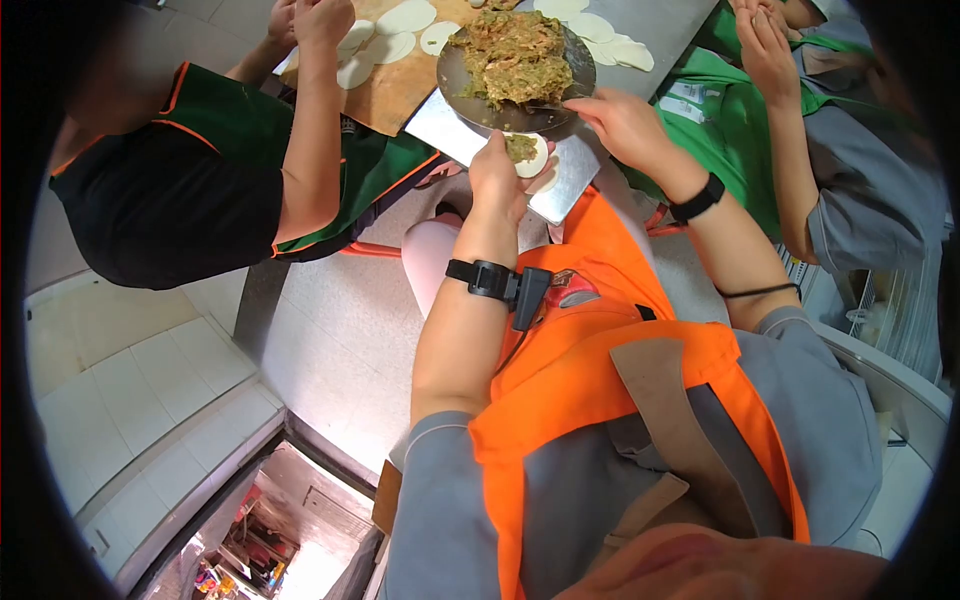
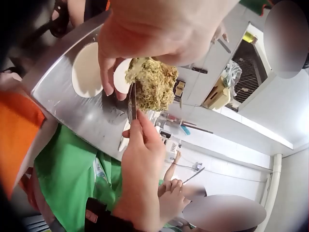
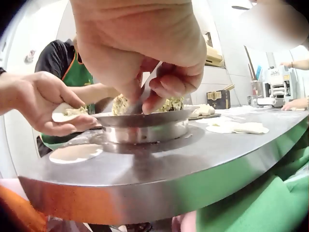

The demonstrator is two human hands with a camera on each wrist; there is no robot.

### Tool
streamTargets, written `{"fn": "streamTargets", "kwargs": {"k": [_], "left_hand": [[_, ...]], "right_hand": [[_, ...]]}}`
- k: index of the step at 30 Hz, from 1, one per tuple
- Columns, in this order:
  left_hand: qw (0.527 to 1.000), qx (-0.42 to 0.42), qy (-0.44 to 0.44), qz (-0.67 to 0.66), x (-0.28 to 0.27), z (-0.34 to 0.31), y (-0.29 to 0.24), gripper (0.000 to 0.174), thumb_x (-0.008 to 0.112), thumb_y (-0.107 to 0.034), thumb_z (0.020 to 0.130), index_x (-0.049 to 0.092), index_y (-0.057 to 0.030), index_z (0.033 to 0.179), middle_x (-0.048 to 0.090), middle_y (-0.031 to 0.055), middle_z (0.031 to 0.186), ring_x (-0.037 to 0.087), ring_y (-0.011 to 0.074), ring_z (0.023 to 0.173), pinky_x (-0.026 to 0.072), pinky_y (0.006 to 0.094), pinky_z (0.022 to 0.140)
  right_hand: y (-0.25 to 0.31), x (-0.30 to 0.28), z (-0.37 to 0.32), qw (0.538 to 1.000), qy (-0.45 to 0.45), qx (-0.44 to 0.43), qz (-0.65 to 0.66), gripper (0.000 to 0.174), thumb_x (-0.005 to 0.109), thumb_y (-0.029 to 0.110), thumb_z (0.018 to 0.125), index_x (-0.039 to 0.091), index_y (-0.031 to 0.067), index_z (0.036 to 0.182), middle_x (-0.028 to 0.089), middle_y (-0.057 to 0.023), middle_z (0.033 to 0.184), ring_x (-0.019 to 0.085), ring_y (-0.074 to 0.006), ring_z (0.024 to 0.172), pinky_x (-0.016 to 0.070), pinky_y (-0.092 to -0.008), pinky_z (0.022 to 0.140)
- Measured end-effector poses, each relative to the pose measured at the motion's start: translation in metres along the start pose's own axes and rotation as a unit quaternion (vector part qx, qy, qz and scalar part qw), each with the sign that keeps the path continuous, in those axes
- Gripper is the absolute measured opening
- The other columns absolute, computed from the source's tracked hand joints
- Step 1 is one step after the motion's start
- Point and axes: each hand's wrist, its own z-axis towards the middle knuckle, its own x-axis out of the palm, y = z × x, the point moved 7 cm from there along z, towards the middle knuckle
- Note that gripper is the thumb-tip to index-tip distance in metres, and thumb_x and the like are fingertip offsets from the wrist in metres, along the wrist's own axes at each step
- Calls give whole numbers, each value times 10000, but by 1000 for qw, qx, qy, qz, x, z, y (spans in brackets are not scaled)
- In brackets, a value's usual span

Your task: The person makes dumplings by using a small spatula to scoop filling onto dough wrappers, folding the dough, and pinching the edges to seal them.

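My left hand (image 1: 497, 180) holds a round white dumpling wrapper (image 1: 538, 160), thumb at its edge and fingers beneath. A dab of green filling (image 1: 520, 147) sits on the wrapper. My right hand (image 1: 632, 130) grips a flat metal utensil (image 3: 148, 89), whose far end reaches into the chunky green-brown filling mound (image 1: 515, 60); that end's shape is hidden. The mound is heaped in a round metal bowl (image 1: 453, 98), just beyond both hands. Another wrapper (image 3: 77, 153) lies flat on the metal table (image 3: 159, 186) below my left hand.
Several wrappers (image 1: 388, 47) lie on a wooden board (image 1: 372, 102) at the left, and more wrappers (image 1: 620, 52) overlap on the table at the right. A person in a dark apron (image 1: 215, 130) sits at the left, another in green (image 1: 700, 130) at the right.
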Motion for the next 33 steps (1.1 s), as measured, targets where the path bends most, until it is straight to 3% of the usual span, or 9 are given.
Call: {"fn": "streamTargets", "kwargs": {"k": [2,8,15,21,23,25,29,31,33], "left_hand": [[1000,2,-6,-14,1,1,4,415,264,-266,1057,418,106,1159,618,239,991,693,345,838,624,436,648],[999,30,9,14,-2,1,-3,412,281,-241,1048,424,87,1253,615,261,1094,684,360,924,617,446,757],[999,35,-10,7,-6,-2,-10,397,288,-234,1040,449,79,1225,634,244,1048,691,337,884,611,438,718],[998,51,-33,1,-9,-2,-16,388,300,-260,1044,498,59,1143,660,203,935,696,314,818,604,425,657],[998,52,-36,-19,-14,-1,-13,386,299,-254,1046,498,64,1136,660,204,934,693,324,831,601,431,683],[997,59,-34,-42,-16,-12,-15,400,272,-234,1050,414,94,1231,608,256,1088,662,376,961,590,470,764],[987,103,-34,-119,-28,-28,-26,422,262,-226,1055,369,116,1276,557,284,1209,631,421,1049,567,525,853],[988,84,-2,-129,-10,-49,-28,417,264,-247,1058,434,102,1210,584,272,1160,636,381,1046,559,461,864],[989,65,32,-131,8,-65,-24,427,276,-272,1062,475,87,1179,602,243,1116,642,347,1034,553,432,870]], "right_hand": [[-3,5,7,999,46,12,-21,238,592,129,875,697,142,1088,667,-130,964,618,-359,914,503,-421,769],[13,6,-14,964,74,-23,253,210,581,131,896,700,74,1059,686,-160,1017,630,-374,928,505,-412,785],[-1,14,0,998,21,30,59,254,571,103,906,676,72,1135,686,-171,1022,659,-340,910,513,-388,777],[23,28,-16,974,2,-28,227,279,593,101,883,675,111,1149,669,-159,913,627,-354,849,496,-398,723],[40,16,-27,988,5,-20,153,302,606,96,869,673,128,1161,618,-142,832,600,-342,798,478,-399,685],[59,3,-40,994,-24,-49,93,337,614,71,851,668,152,1174,517,-120,740,547,-325,718,446,-404,628],[67,-5,-52,989,-32,-31,140,233,589,34,852,653,94,1068,556,-116,788,580,-328,780,466,-389,655],[70,-10,-51,965,-71,-10,254,176,581,7,847,631,58,1008,575,-119,835,595,-328,814,476,-374,667],[90,-22,-43,967,-106,-71,221,123,588,31,852,615,54,970,588,-121,865,606,-331,826,485,-387,674]]}}
